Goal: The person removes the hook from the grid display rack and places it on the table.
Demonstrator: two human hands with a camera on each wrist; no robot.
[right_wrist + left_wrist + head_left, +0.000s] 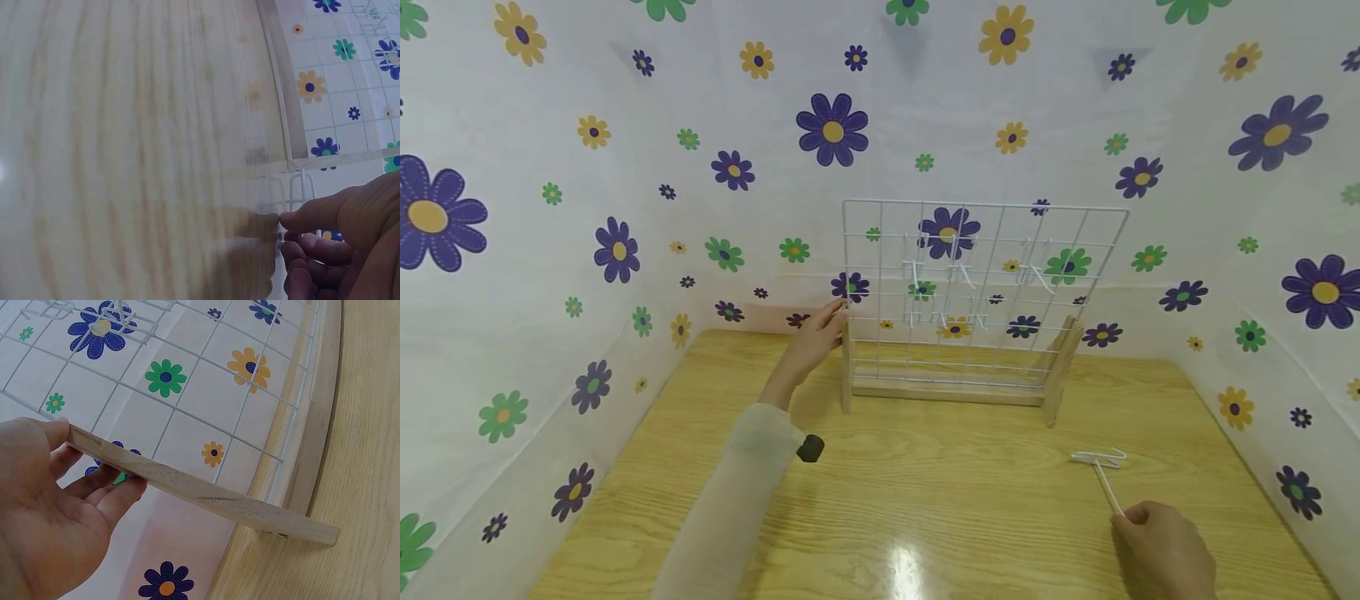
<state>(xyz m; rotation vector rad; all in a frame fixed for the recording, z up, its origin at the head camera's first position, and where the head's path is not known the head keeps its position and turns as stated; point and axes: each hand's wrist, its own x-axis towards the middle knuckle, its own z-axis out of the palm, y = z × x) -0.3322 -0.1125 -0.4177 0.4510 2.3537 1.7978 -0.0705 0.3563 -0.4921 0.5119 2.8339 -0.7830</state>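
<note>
Both hands busy: left hand (818, 337) grips the rack's wooden upright (846, 367), right hand (1165, 552) pinches a white hook (1103, 471)

The right hand (1165, 552) is cut off by the head view's bottom edge, near the table's (925, 500) front right corner; its fingertips hide the near end of the white hook (1103, 473). The right wrist view is blurred: the table there is a smear, and the hook (299, 187) is faint, so the grip cannot be made out. In the left wrist view the left hand (47, 506) runs off the left and bottom edges. The hooks on the grid (970, 283) are too small to count.
</note>
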